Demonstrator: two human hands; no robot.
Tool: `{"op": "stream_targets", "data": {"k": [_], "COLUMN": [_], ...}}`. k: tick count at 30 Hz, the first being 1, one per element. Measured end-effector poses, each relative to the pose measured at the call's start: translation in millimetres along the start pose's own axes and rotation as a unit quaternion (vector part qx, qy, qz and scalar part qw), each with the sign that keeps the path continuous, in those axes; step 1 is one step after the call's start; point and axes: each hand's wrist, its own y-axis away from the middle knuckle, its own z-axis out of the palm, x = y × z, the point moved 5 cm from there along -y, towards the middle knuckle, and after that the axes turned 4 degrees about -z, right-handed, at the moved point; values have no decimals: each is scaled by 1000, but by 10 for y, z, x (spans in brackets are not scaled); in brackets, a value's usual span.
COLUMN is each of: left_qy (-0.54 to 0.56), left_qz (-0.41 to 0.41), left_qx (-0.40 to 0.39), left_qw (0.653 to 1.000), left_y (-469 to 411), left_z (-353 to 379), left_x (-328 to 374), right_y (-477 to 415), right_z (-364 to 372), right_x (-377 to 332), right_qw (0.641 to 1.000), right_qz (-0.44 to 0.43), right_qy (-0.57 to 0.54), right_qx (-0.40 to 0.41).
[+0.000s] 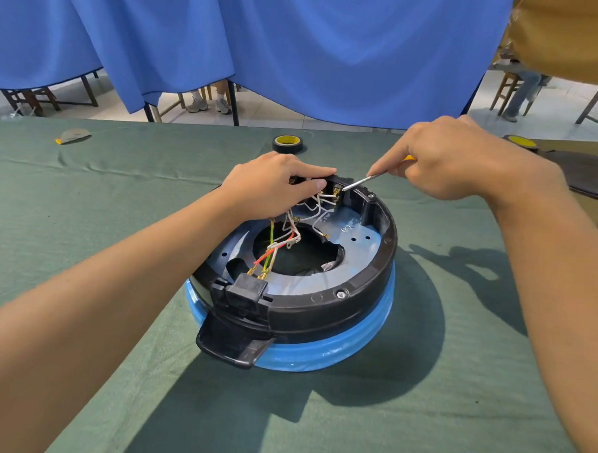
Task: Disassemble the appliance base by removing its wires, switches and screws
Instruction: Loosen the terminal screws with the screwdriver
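Where a blue curtain (pixel 298 48) hangs behind the green-clothed desk (pixel 85 217), left hand (pixel 272 184) fingers curled on appliance base (pixel 355 307), right hand (pixel 465 158) fingers pinching screwdriver (pixel 361 181), perhaps at a switch (pixel 336 193).

Handle of screwdriver (pixel 364 180) mostly hidden inside right hand (pixel 465 161), switch (pixel 337 191) at appliance base's (pixel 355 307) twelve o'clock rim partly covered by left hand (pixel 275 184), black object (pixel 587 174) at three o'clock cut off by edge.

Blue curtain (pixel 333 39), wooden chairs (pixel 506 87), seemingly tiled floor (pixel 268 112)
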Motion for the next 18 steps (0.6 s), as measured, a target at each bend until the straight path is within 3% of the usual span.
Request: {"op": "stream_targets", "data": {"k": [18], "left_qy": [3], "left_qz": [-2], "left_qx": [8], "left_qw": [1000], "left_y": [26], "left_z": [-16], "left_x": [18], "right_y": [208], "right_z": [-9], "right_x": [-104], "right_qw": [999], "right_qz": [31], "right_qy": [14], "right_qx": [24]}}
